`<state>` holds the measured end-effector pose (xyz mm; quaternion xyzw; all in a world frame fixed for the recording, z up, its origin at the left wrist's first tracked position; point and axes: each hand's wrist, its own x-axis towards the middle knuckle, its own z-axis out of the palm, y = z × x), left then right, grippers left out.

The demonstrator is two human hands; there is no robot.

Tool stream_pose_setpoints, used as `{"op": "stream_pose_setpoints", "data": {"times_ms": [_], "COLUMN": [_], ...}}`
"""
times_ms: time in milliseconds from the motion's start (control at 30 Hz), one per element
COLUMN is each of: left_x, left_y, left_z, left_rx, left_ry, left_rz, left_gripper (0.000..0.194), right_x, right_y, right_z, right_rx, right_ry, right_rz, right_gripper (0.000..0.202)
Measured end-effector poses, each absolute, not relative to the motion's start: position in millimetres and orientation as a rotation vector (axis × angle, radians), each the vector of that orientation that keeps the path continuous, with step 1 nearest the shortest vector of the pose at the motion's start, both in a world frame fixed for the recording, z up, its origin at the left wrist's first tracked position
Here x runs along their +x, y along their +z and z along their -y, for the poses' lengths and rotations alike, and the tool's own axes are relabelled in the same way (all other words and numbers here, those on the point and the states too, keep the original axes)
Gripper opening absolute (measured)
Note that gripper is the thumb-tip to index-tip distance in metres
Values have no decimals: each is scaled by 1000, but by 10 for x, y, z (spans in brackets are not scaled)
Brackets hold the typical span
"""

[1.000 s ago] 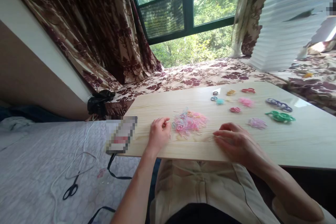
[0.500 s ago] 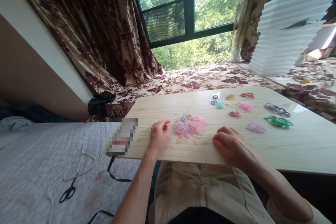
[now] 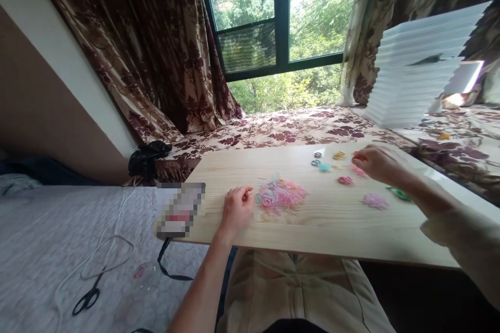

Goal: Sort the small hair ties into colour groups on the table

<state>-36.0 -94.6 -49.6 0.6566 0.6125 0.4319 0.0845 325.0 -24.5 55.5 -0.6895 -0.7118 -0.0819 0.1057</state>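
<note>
A loose heap of mixed pink, blue and pale elastic bands (image 3: 282, 196) lies in the middle of the wooden tabletop (image 3: 230, 166). My left hand (image 3: 239, 205) rests just left of this heap, fingers curled; what they may hold is too small to make out. Over the far right part of the table, my right hand (image 3: 377, 164) has its fingers pinched together, with their contents hidden. Below its fingertips is a small pile of bright pink bands (image 3: 358, 170), partly covered. Nearby are pinkish-red hair ties (image 3: 345, 180), yellow ones (image 3: 339, 155), and a lilac pile (image 3: 375, 201).
Green hair ties (image 3: 400, 193) lie partly behind my right forearm. A teal pile (image 3: 324, 167) and dark ties (image 3: 316, 162) sit farther back. A blurred-out flat object (image 3: 182, 210) occupies the left table edge. Scissors (image 3: 86, 299) and a white cable (image 3: 84, 260) lie on the bed.
My right hand has moved from beside the mixed heap, away and to the right, over the pink pile. My left hand has stayed beside the heap. The camera view has tilted slightly up.
</note>
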Motion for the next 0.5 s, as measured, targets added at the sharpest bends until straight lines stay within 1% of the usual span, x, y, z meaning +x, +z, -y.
{"op": "stream_pose_setpoints", "data": {"times_ms": [167,333,500], "left_x": [-367,-374,-367], "left_y": [-520,-527,-509], "left_z": [939,933,945], "left_rx": [1959,1955,1948], "left_ry": [1295,1285,1278], "left_rz": [-1818,-1818,-1812], "left_gripper": [20,20,20], "right_x": [3159,3118,3293], "right_y": [479,347,466], "right_z": [-254,-416,-354], "right_rx": [-2326,-2416,-2283], "right_ry": [36,139,93], "right_rz": [2067,2010,2032], "right_gripper": [35,36,34]}}
